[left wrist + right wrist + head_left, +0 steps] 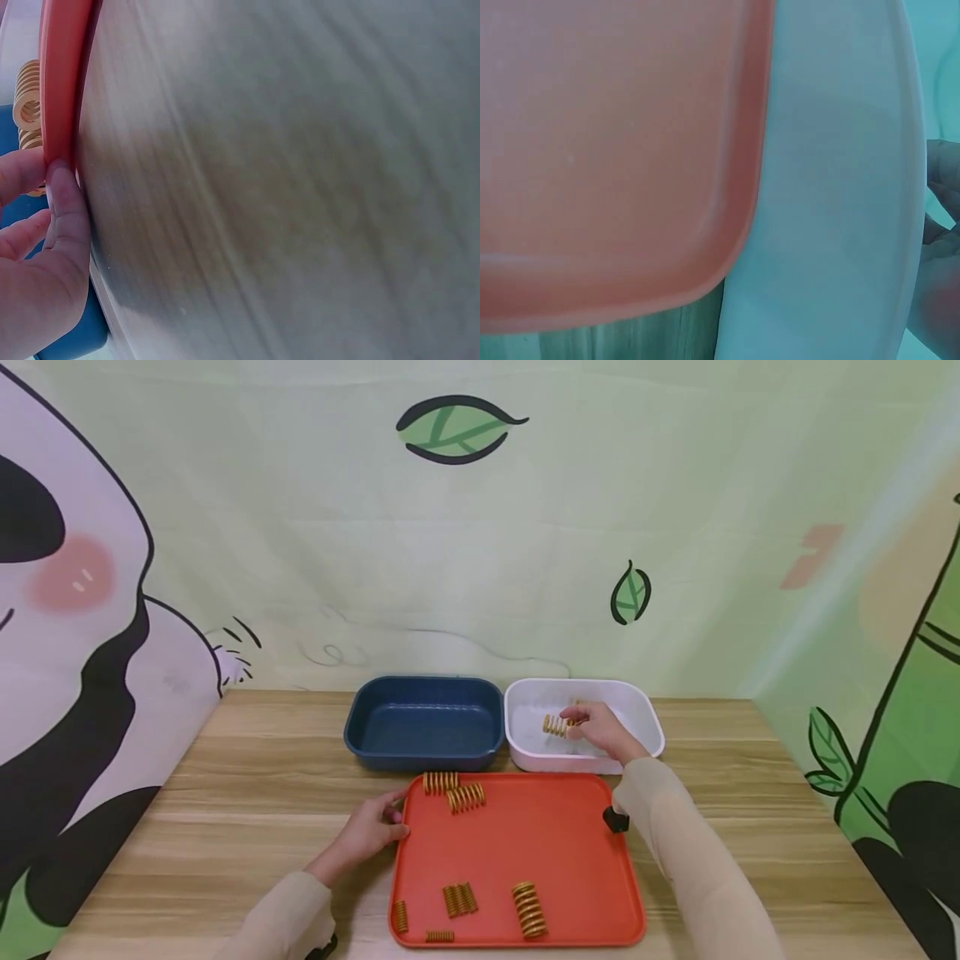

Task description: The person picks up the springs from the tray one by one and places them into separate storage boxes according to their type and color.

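An orange tray (525,843) lies at the front of the wooden table, with several gold springs (529,909) scattered on it. My left hand (371,831) holds the tray's left rim (64,75), fingers (67,210) pressed against its edge; two springs (28,97) show just beyond. My right hand (596,731) hovers over the white bin (648,714) and pinches one gold spring (557,725) at its fingertips. In the right wrist view only the hand's edge (941,262), the white bin's wall (832,225) and the tray's corner (615,150) show; the held spring is hidden there.
A dark blue bin (423,727) stands left of the white bin, behind the tray. Bare wooden table (225,793) stretches to both sides. A printed cloth backdrop (480,568) rises behind the table.
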Tool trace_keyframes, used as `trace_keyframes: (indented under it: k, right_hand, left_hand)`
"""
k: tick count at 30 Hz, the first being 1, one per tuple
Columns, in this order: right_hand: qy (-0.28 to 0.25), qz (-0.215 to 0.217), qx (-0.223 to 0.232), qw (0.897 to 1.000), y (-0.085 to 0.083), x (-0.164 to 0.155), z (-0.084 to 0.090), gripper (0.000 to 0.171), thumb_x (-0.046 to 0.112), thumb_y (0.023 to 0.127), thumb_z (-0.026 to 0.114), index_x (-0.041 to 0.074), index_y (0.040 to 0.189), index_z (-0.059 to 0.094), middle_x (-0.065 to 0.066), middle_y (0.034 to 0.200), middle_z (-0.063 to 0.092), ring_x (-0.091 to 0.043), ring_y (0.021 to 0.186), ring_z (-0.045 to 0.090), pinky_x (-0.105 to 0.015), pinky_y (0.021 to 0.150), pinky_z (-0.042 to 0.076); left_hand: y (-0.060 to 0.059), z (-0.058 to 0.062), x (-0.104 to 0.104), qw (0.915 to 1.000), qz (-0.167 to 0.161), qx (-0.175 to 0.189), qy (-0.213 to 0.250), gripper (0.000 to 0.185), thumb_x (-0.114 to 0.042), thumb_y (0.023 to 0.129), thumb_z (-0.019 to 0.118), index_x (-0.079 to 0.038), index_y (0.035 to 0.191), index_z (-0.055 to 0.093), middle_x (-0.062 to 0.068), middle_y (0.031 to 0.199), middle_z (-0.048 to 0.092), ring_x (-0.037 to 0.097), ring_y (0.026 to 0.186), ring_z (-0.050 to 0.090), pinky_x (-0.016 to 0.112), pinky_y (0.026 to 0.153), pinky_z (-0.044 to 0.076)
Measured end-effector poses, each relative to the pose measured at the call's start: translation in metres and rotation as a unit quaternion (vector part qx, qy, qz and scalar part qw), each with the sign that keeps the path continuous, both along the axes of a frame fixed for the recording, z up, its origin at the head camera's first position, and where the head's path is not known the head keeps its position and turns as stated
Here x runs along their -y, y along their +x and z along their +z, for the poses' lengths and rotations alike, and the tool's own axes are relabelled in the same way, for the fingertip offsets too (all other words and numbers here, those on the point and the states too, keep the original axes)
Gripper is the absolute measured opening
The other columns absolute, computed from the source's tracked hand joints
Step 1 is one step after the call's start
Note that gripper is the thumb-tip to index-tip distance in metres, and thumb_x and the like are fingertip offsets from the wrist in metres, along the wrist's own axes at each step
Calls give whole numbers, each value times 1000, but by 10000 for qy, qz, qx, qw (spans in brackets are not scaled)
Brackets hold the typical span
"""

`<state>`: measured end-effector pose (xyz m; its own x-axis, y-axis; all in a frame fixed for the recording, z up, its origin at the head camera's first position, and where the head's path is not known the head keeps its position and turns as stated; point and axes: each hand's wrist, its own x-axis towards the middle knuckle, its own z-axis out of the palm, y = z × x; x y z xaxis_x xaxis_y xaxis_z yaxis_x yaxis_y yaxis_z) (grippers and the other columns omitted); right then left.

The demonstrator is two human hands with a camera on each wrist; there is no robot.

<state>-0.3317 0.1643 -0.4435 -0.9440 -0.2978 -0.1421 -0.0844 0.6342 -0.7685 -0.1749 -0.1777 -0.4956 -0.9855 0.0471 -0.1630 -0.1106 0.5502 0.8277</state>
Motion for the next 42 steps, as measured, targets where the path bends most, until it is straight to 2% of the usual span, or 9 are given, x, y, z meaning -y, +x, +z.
trace_keyframes:
  k: [12, 16, 21, 32, 42]
  right_hand:
    - [168, 229, -52, 9996, -7, -6, -6, 32, -3, 78, 55, -6, 110, 57, -22, 111, 55, -29, 98, 49, -42, 92, 39]
    - [238, 134, 65, 9996, -7, -7, -8, 33, -2, 77, 56, -3, 109, 58, -20, 111, 56, -29, 99, 48, -41, 92, 39]
    - [319, 73, 176, 9993, -8, -9, -11, 31, -2, 76, 58, -2, 107, 60, -18, 108, 56, -27, 97, 48, -40, 89, 41]
    - [461, 153, 59, 9988, -7, -9, -14, 31, -5, 73, 59, -5, 104, 59, -20, 106, 55, -28, 94, 50, -38, 84, 43]
    - [476, 122, 191, 9986, -9, -9, -15, 30, -4, 75, 59, -6, 104, 58, -20, 101, 57, -27, 91, 51, -34, 78, 45]
  left_hand:
    - [0, 2, 1, 9999, -33, -58, -78, 56, 4, 74, 63, -4, 127, 46, 5, 73, 52, 14, 62, 46, 24, 51, 40]
    - [1, 3, 0, 9999, -8, -50, -101, 56, 4, 74, 63, -4, 127, 47, 5, 72, 52, 15, 62, 46, 24, 51, 40]
    - [2, 3, -1, 9999, -58, -112, -103, 55, 5, 74, 63, -2, 127, 47, 5, 72, 52, 14, 61, 46, 25, 51, 41]
    - [3, 4, -2, 10000, 47, 21, -62, 55, 4, 75, 62, -3, 127, 46, 6, 74, 52, 15, 61, 46, 23, 51, 40]
    - [3, 3, -3, 9999, 29, -106, -12, 53, 4, 74, 62, 0, 125, 47, 5, 73, 52, 14, 61, 45, 23, 50, 38]
